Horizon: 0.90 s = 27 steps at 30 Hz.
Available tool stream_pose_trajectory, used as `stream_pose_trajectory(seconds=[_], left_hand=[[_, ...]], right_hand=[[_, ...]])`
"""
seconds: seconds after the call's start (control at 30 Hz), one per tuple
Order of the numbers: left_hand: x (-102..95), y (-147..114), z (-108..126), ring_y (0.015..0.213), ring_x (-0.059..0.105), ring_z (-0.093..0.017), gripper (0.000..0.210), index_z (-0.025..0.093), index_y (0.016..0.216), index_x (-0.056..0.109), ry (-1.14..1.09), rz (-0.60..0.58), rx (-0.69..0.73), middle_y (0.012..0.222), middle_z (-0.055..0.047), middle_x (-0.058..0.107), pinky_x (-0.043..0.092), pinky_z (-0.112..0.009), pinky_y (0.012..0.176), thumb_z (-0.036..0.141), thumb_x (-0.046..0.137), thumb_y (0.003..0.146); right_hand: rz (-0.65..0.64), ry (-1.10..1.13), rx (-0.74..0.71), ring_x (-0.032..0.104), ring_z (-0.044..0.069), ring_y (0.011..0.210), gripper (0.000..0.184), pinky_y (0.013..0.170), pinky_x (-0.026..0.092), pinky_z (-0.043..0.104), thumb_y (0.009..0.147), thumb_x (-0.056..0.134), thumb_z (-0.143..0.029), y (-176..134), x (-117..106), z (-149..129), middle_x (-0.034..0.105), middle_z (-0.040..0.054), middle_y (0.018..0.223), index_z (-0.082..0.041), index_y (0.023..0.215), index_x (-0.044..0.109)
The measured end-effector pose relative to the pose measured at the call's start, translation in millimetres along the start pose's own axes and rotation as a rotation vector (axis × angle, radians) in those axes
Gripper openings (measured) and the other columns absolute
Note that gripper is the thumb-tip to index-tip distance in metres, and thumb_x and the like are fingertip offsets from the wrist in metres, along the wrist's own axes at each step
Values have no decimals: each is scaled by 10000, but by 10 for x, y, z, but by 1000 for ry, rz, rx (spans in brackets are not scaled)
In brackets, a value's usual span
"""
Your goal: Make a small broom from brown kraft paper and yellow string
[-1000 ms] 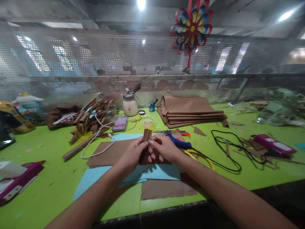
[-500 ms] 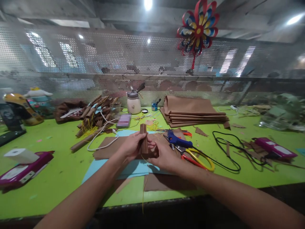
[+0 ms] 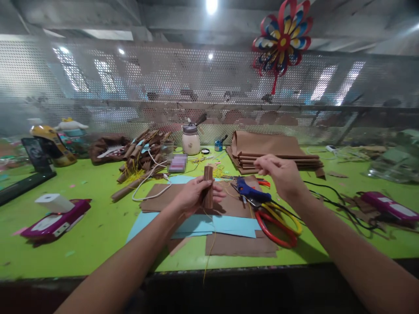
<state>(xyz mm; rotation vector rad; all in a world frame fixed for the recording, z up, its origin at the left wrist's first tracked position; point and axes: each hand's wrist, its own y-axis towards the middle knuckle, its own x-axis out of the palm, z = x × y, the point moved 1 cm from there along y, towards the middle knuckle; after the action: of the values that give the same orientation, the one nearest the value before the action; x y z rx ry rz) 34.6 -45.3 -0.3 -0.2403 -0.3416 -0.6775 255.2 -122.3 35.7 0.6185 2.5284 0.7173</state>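
Note:
My left hand is closed around a narrow folded strip of brown paper, which stands upright between thumb and fingers. A thin yellow thread hangs from the strip's lower end past the table's front edge. My right hand is raised to the right, apart from the strip, its fingertips pinched together. Whatever lies between those fingertips is too small to make out. Beneath the hands are brown paper sheets and light blue paper. Scissors with red and yellow handles and a blue glue gun lie below my right hand.
Folded brown paper is stacked at the back right. Brown paper rolls with yellow thread lie at the back left, near a white jug. Purple power strips lie on both sides. A black cable runs along the right.
My right hand has moved from beside the paper strip up and to the right, uncovering the scissors' red handle. My left hand still holds the strip. The view has shifted slightly left.

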Motion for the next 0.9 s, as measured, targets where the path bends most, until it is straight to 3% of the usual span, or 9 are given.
stream_pose_trajectory(seconds=[0.07,0.13,0.23,0.37,0.47,0.53,0.7,0.77,0.9], left_hand=[[-3,-2,8,731,684,-225,41,132,876,471,9,12,2,784,-122,678,552,-358,653,131,464,836],[-7,3,1,725,684,-221,50,133,884,467,-4,20,-10,771,-118,680,552,-361,653,121,445,840],[13,4,-17,713,683,-217,70,127,900,470,-34,-14,-18,777,-114,684,556,-372,652,114,442,837],[49,-21,4,633,674,-197,120,133,935,480,-30,-65,16,818,-107,685,563,-364,607,124,486,815],[25,-21,46,636,677,-197,111,146,932,453,-10,-11,60,820,-101,679,566,-377,606,135,482,825],[-12,-1,59,652,681,-207,88,150,913,432,21,57,71,792,-97,674,566,-381,609,139,469,835],[-53,60,-8,682,681,-212,12,152,861,422,65,111,6,727,-92,659,558,-345,614,147,432,856],[-50,74,-46,650,673,-197,23,155,876,429,83,102,-8,691,-69,644,549,-315,572,148,432,854],[-70,90,-85,540,619,-137,47,160,883,442,88,98,-12,637,-21,602,499,-236,479,142,449,840]], right_hand=[[76,174,30,581,158,726,227,640,470,280,746,592,-309,101,37,60,634,58,804,-159,575,602],[27,244,107,599,170,747,176,616,491,287,735,605,-321,103,158,79,644,69,875,-155,709,657],[-260,160,170,603,174,741,213,603,490,281,733,613,-315,-46,482,51,665,62,853,-159,864,673],[-535,32,27,563,134,666,166,579,440,233,767,562,-256,-261,809,22,658,17,770,-164,859,665],[-469,-165,-17,484,110,542,205,511,368,220,789,543,-280,-268,605,-8,572,-14,574,-160,656,643],[-357,-251,-6,455,106,505,247,481,334,227,797,553,-318,-201,248,-57,540,-15,536,-169,613,624],[28,-93,60,303,82,339,327,366,224,232,827,516,-449,39,-632,-60,372,-59,385,-200,623,575],[-11,-176,98,390,95,371,341,393,292,233,813,532,-458,75,-701,60,454,-30,421,-190,606,577],[-437,-477,8,602,192,736,186,667,447,294,784,566,-325,-13,-375,374,678,69,814,-182,826,677]])
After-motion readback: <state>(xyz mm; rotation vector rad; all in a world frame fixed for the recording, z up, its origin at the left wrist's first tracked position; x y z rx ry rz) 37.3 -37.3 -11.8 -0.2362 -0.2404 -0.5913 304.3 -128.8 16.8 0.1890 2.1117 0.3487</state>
